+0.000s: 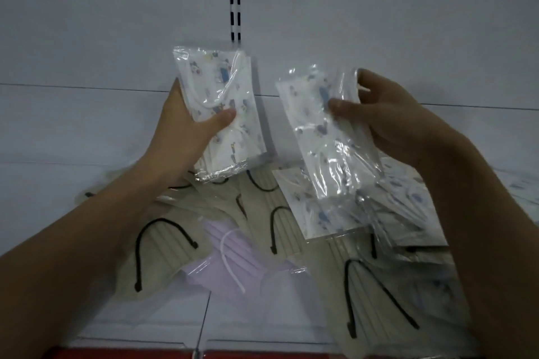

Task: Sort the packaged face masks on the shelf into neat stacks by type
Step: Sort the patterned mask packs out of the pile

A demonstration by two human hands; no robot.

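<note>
no text reads on the printed mask packs (pixel 223 108); the print seems cartoon figures only.

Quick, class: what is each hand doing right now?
Left hand: holds a printed white mask pack, thumb on its front.
Right hand: pinches a second printed pack above the pile.

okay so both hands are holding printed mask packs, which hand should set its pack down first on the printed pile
Probably the right hand. Its printed pack hangs directly over the other printed packs lying on the shelf's right side. The left hand holds its pack above beige masks.
</note>
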